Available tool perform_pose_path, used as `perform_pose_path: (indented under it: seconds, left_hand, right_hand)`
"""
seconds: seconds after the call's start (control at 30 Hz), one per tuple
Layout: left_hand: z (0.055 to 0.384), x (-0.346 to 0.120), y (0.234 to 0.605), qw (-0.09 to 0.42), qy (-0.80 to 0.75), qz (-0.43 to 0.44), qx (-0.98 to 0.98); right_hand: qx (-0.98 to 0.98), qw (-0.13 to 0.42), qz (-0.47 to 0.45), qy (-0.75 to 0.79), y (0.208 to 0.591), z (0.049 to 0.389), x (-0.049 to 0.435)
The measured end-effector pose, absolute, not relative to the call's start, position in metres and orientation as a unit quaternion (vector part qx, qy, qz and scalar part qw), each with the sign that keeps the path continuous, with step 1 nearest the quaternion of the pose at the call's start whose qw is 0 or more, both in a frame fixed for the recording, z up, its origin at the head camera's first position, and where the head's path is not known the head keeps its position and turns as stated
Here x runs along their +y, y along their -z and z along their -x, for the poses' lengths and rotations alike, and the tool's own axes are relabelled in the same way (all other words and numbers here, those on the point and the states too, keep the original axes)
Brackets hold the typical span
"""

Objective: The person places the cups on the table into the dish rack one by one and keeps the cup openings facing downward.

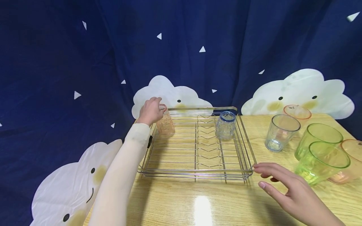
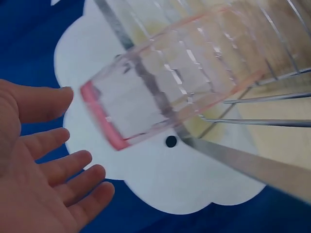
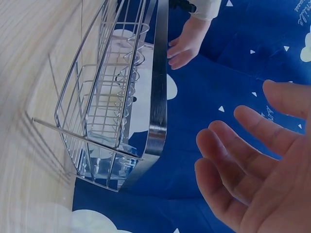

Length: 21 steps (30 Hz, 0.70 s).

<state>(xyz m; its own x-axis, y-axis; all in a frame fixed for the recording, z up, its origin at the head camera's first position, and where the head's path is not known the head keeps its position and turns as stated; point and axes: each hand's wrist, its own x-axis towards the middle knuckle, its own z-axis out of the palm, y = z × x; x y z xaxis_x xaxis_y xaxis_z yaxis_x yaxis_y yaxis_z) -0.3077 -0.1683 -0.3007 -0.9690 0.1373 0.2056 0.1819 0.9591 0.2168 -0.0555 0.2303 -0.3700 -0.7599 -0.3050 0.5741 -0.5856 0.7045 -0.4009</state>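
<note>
An orange-pink glass (image 1: 166,124) stands upside down in the back left corner of the wire dish rack (image 1: 195,171). My left hand (image 1: 152,110) is just above its base; in the left wrist view the thumb and fingers (image 2: 46,104) are spread apart, with a gap between them and the glass. A clear glass with a blue-tinted base (image 1: 226,125) stands inverted in the rack's back right corner. My right hand (image 1: 291,185) hovers by the front right corner of the rack, fingers loosely bent and holding nothing, fingertips right at the frame in the head view.
On the wooden table (image 1: 232,201), right of the rack, several glasses stand upright: a bluish clear glass (image 1: 278,135), green glasses (image 1: 322,166) and orange-pink ones (image 1: 353,163). A dark blue curtain (image 1: 181,47) with white clouds hangs behind and left of the table.
</note>
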Motion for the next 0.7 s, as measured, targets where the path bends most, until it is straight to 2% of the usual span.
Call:
perform_pose_path:
  seconds: [0.33,0.7]
  left_hand:
    - [0.279,-0.156,0.284,0.180,0.161,0.140,-0.960]
    - [0.229,-0.143,0.279,0.192,0.196,0.202,-0.940]
  right_hand:
    - [-0.896,0.236,-0.242,-0.288,0.371,0.055,0.229]
    - [-0.893,0.239,-0.249,-0.290,0.373,0.056,0.230]
